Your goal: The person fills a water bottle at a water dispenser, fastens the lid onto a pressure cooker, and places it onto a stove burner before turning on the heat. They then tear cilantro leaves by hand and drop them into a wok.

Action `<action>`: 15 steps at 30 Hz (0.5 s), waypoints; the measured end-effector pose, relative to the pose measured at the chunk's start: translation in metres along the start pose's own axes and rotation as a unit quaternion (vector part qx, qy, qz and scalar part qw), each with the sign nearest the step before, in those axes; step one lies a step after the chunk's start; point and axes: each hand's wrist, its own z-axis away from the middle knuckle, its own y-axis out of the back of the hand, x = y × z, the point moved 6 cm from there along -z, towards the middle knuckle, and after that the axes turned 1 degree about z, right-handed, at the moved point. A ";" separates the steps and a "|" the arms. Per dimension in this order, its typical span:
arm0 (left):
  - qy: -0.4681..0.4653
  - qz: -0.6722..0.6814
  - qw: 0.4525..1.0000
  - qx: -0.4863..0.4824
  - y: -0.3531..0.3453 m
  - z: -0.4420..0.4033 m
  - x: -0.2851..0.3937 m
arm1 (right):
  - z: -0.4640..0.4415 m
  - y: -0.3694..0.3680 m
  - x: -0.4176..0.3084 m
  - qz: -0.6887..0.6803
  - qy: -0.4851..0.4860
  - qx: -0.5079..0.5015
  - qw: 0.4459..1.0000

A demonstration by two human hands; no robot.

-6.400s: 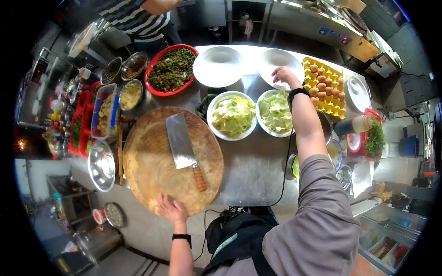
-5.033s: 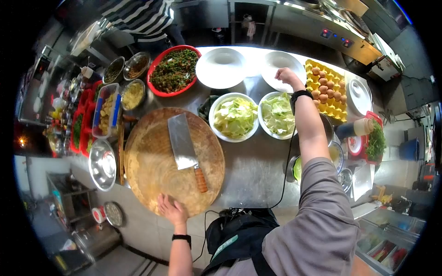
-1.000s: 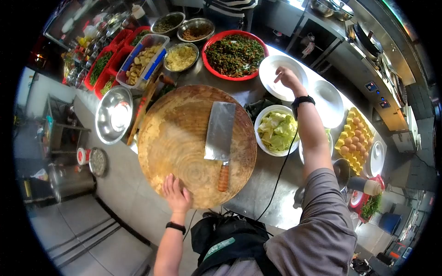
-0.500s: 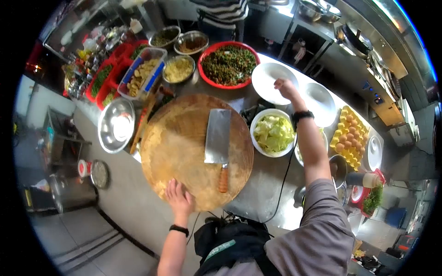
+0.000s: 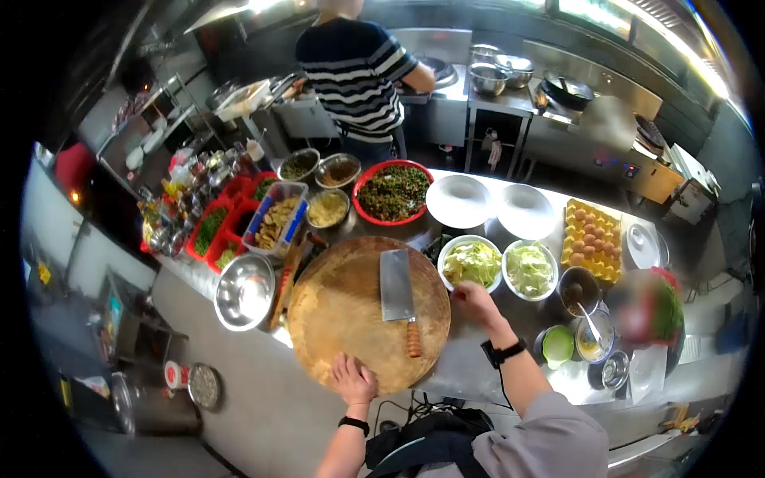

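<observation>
Back from the far plate (image 5: 458, 201), the right hand (image 5: 473, 303) curls near the left bowl (image 5: 441, 259), grip unclear; the left hand (image 5: 353, 379) rests unclenched on the chopping board (image 5: 335, 295).

A rectangular metal cleaver (image 5: 396, 284) lies on the round brown wooden block (image 5: 335, 303); right of that, round white bowls (image 5: 440, 260) stand before round white plates (image 5: 458, 201).

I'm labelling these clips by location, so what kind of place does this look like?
Probably a commercial kitchen: a cleaver lies on a big round chopping block, bowls of prepared food such as the red one line the counter, and pans sit along the back.
</observation>
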 end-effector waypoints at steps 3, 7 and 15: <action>-0.020 -0.010 1.000 0.000 0.007 0.003 0.002 | 0.073 -0.005 -0.003 0.043 -0.037 0.036 0.998; -0.047 0.028 0.998 -0.012 0.001 0.010 -0.006 | 0.164 -0.026 0.007 0.097 -0.137 0.045 0.985; -0.080 0.044 0.996 -0.020 0.008 0.022 -0.012 | 0.357 -0.085 0.014 0.126 -0.212 0.073 0.966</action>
